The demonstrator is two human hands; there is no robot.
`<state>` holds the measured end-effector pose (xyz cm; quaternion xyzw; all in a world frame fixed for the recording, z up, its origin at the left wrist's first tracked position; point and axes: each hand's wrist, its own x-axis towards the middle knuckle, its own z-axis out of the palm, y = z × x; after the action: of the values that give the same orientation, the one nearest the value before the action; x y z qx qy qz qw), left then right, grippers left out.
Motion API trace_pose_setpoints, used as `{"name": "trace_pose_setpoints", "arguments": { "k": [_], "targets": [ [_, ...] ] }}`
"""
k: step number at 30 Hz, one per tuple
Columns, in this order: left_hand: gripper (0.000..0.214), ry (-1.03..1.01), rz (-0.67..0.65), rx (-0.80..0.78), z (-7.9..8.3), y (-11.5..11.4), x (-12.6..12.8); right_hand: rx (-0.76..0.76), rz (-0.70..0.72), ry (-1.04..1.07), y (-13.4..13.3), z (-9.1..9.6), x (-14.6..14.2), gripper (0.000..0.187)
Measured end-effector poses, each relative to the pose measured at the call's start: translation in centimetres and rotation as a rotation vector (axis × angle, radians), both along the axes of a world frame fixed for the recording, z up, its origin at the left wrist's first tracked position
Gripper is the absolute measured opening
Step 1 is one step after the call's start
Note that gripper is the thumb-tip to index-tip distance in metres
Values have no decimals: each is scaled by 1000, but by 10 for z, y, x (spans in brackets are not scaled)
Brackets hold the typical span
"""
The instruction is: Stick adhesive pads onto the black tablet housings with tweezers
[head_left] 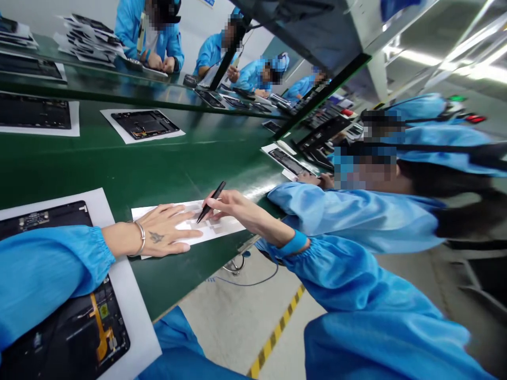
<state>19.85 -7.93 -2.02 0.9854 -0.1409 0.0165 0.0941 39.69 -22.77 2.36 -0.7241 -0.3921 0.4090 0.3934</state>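
**Right hand:** the right hand (pixel 233 208) pinched a black pen (pixel 212 201) in a narrow grip, its tip at the white paper strip (pixel 214 224).
**Left hand:** the left hand (pixel 158 230) lay open and flat on the strip, a silver bangle (pixel 139 238) on its wrist.
**Beside the strip:** an opened tablet (pixel 103 327) with an orange flex cable lay on a white sheet (pixel 130 311), partly under the left sleeve (pixel 47 269).
**Under the strip:** a green workbench (pixel 158 169) carried it.
**Past the strip:** a co-worker's blue sleeve (pixel 348 216) reached toward another tablet (pixel 287 161).
**Far from the strip:** stacked tablet panels (pixel 91 45) and co-workers in blue smocks (pixel 150 31) lined the bench's far side.
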Motion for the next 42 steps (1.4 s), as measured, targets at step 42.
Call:
{"name": "trace_pose_setpoints", "arguments": {
  "k": [42],
  "targets": [
    [23, -240, 513, -236, 15, 90, -196, 250, 186, 217, 157, -25, -162, 43]
  ]
}}
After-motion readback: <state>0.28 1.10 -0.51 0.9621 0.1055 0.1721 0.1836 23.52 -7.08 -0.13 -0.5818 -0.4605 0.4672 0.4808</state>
